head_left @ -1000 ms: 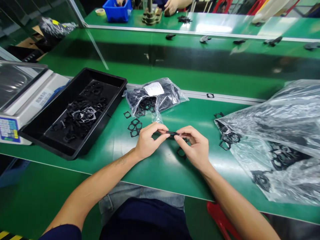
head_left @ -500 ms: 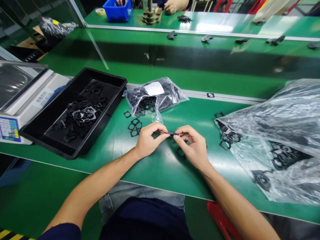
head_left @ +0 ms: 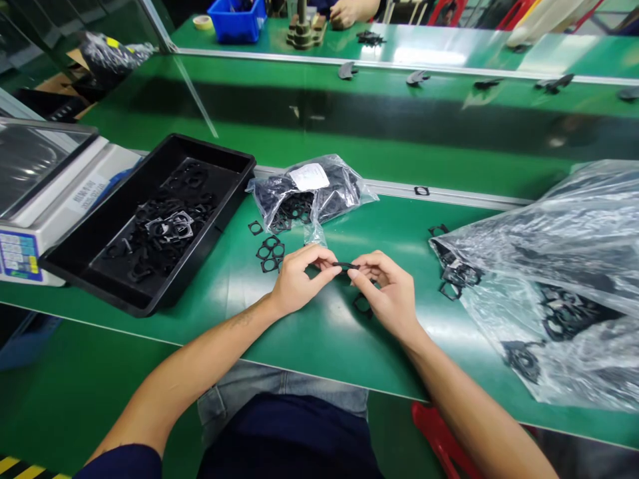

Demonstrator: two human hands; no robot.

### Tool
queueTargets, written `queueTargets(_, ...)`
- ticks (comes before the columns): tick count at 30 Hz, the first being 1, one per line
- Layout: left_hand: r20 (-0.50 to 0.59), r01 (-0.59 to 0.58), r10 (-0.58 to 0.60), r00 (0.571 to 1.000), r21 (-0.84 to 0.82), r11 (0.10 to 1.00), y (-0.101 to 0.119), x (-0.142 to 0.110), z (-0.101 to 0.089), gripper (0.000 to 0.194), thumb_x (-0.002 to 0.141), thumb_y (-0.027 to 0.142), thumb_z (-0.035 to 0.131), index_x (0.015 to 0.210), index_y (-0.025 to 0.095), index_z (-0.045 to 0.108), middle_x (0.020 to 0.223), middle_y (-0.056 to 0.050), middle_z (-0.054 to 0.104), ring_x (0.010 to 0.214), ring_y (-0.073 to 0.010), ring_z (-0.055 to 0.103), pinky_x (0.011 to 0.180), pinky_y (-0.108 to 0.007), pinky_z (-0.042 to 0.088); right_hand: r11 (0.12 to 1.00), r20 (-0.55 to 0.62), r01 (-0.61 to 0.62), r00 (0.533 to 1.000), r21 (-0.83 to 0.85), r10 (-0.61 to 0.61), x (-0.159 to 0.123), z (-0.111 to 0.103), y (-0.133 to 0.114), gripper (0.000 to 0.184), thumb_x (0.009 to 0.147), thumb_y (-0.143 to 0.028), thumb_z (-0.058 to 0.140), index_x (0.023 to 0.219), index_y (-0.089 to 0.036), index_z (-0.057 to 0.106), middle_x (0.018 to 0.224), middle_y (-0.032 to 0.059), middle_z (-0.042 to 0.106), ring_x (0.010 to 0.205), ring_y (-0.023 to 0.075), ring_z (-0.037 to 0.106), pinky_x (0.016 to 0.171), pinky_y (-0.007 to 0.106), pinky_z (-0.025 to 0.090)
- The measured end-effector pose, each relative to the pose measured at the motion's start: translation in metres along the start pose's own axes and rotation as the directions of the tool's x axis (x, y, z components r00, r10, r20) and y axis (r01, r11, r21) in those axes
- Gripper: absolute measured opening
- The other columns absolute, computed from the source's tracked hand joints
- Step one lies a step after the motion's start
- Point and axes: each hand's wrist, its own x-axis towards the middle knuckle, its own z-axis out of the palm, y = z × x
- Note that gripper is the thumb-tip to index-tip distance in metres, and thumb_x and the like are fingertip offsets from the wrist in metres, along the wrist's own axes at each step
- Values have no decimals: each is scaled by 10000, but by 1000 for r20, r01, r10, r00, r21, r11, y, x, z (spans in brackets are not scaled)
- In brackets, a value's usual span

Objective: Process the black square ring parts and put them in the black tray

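Note:
My left hand (head_left: 298, 278) and my right hand (head_left: 389, 291) meet over the green table (head_left: 319, 332), both pinching one small black frame part (head_left: 344, 267) between thumb and fingers. Another black part (head_left: 361, 305) lies on the table just under my right hand. A few loose black frames (head_left: 268, 254) lie left of my left hand. Behind them is a small clear bag of black parts (head_left: 309, 193) with a white label.
A black tray (head_left: 84, 259) with several black parts stands at left, beside a weighing scale (head_left: 44, 186). A big clear bag of parts (head_left: 559, 279) fills the right side. Beyond is a conveyor belt (head_left: 379, 126) carrying dark pieces; another person's hand (head_left: 344, 12) works at the far table.
Both hands stay almost in place, only shifting their fingers slightly on the black part. The dark pieces on the far belt have drifted right.

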Motion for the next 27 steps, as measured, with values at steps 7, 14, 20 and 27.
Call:
queueTargets(7,-13,60,-61,998,-29,998,0,-1,0,128,874,287,718,849,169,675,731,4,686,662,-103,634,675,-222,525,1000,25,-28,999,11,28,0,1,-1,167,916,-381,682,923,-222,634,744,-15,622,581,132,597,598,277,524)
queueTargets(14,-14,219,-224,974,-155,963,0,0,3,217,845,375,744,837,165,694,742,-5,705,675,-112,658,686,-233,549,1000,13,3,1000,-28,-2,-1,2,-2,174,935,-405,660,949,-234,632,821,4,655,586,136,612,594,290,551)
queueTargets(20,135,452,-436,890,-391,801,-6,4,3,392,698,496,848,772,138,706,721,-28,726,652,-137,688,651,-258,577,998,-16,30,999,-60,-31,-1,3,1,193,922,-415,685,927,-225,656,822,21,672,649,158,643,673,318,577)
queueTargets(27,274,611,-561,781,-519,597,-1,6,1,504,583,514,920,822,103,751,732,-71,766,641,-185,739,667,-312,633,1000,4,1,1000,6,-1,-1,2,0,235,900,-447,714,912,-223,646,787,11,662,633,153,635,662,313,577)
